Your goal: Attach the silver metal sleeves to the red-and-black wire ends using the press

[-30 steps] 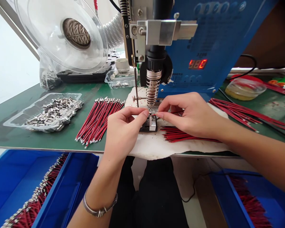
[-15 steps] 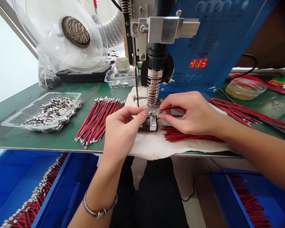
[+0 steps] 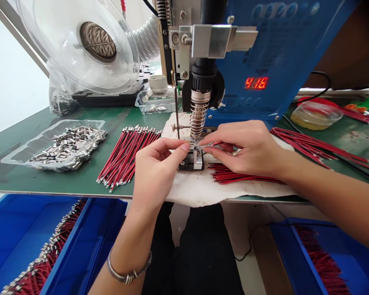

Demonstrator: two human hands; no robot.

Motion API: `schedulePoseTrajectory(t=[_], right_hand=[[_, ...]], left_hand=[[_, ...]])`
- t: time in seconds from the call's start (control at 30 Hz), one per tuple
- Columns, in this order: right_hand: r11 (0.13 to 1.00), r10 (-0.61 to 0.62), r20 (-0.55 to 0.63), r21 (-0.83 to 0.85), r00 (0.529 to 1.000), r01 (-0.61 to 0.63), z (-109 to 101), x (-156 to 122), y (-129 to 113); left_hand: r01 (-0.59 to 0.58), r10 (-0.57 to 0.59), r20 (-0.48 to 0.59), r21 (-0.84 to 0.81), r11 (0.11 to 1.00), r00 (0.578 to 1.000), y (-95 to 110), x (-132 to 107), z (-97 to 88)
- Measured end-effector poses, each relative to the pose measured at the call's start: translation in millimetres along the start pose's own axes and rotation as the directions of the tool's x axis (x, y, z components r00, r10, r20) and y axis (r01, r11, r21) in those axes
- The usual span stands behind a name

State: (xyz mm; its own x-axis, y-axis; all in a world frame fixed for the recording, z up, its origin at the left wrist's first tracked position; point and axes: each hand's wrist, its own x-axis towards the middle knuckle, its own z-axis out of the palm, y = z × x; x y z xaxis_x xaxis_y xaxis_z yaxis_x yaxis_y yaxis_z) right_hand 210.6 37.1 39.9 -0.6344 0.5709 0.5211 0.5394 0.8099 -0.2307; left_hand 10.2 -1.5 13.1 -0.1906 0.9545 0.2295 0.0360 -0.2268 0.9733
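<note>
Both hands are in tight at the middle of the counter [image 3: 33,176], right under the coiled metal tip [image 3: 199,112] that hangs down from the blue machine [image 3: 283,49]. The right hand [image 3: 249,149] is closed in a pinch on 1 thin red wire [image 3: 213,144], thumb and forefinger gripping it near its bare end, and that end points left onto the small block [image 3: 193,159] sitting on the white cloth [image 3: 197,190]. The left hand [image 3: 160,164] comes in from the other side, fingers curled shut, thumb and forefinger tips pressed against the block's left edge; whatever sits between them is too small to make out. So the wire lies level, just below the tip and touching the top of the block. The red display [image 3: 256,83] on the machine reads 416. Under the right wrist lies a loose heap of red wires [image 3: 233,176], a neat bundle [image 3: 126,153] rests just left of the left hand, and more wires [image 3: 313,147] fan out far right. A clear tray of metal pieces [image 3: 64,145] sits well to the left, below a clear reel [image 3: 89,41]. Blue bins [image 3: 15,233] sit below the counter edge.
</note>
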Motion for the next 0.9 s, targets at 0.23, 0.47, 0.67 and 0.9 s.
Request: schedulePoseTrajectory(t=[0.23, 0.47, 0.67, 0.9], right_hand=[[1.0, -0.004, -0.041, 0.017, 0.999, 0.005, 1, -1, -1], [0.995, 0.069, -0.01, 0.066, 0.998, -0.068, 0, 1, -8], [0.994, 0.069, -0.004, 0.088, 0.998, -0.068, -2, 0, -11], [0.995, 0.049, 0.03, 0.086, 0.998, -0.051, -4, 1, -10]], left_hand=[[0.029, -0.03, -0.011, -0.123, 0.992, 0.999, 5, -3, 5.4], [0.015, -0.006, 0.058, -0.161, 0.987, 0.998, 3, -4, 2.8], [-0.006, 0.015, 0.068, -0.135, 0.991, 0.998, 4, -5, 2.5], [-0.007, 0.016, 0.077, -0.124, 0.992, 0.997, 2, -5, 1.2]])
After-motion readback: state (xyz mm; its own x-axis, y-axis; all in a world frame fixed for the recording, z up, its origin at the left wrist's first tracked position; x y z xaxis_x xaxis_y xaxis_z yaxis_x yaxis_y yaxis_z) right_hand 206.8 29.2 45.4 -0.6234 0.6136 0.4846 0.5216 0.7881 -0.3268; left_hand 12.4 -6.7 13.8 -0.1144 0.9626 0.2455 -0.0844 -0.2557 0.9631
